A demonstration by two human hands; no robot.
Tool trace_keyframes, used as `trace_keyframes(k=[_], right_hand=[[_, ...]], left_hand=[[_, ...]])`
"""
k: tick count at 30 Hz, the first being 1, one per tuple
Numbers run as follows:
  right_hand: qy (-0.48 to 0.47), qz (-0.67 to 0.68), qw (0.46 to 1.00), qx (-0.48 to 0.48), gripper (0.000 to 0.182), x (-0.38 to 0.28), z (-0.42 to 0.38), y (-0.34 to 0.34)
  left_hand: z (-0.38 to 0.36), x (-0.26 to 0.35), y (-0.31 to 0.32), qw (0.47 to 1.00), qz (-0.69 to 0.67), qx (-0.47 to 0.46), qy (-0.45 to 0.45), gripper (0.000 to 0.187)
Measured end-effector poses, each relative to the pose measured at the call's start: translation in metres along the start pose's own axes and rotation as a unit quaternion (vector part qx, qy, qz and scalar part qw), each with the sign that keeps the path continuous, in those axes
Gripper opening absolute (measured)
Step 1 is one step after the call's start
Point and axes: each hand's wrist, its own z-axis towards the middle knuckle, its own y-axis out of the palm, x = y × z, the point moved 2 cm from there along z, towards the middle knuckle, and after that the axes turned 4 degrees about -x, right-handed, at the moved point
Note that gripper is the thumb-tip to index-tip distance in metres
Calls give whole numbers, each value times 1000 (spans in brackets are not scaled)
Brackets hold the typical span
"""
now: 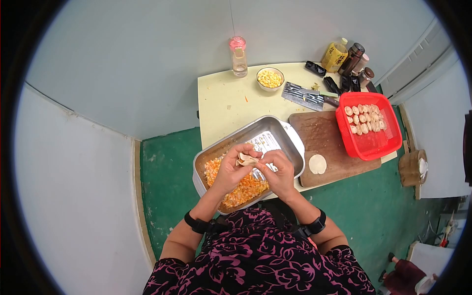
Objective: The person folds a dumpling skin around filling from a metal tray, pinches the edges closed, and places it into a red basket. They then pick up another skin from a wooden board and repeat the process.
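Above a metal tray (285, 130), my left hand (230, 169) and my right hand (278, 172) pinch one folded dumpling (247, 160) between them, fingers closed at its edges. Chopped orange and white filling (243, 191) lies in the near and left part of the tray. A round flat wrapper (317, 164) rests on the brown cutting board (319, 132) to the right of the tray. Several finished dumplings (364, 119) stand in rows in a red plastic basket (350, 137) on the board's right end.
A bowl of corn (270, 78) and a pink-lidded bottle (238, 56) stand at the back of the table (216, 103). A cleaver (302, 96) lies behind the board. A yellow-labelled bottle (335, 55) and dark jars are at back right. Another person (405, 278) is at lower right.
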Motion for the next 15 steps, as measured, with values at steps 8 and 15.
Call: trace_keyframes(k=[8, 15], right_hand=[[50, 68, 995, 46, 11, 9, -1, -1], [28, 32, 998, 43, 12, 7, 1, -3]], left_hand=[[3, -1, -6, 1000, -16, -1, -12, 30], [1, -4, -13, 999, -8, 38, -17, 21]])
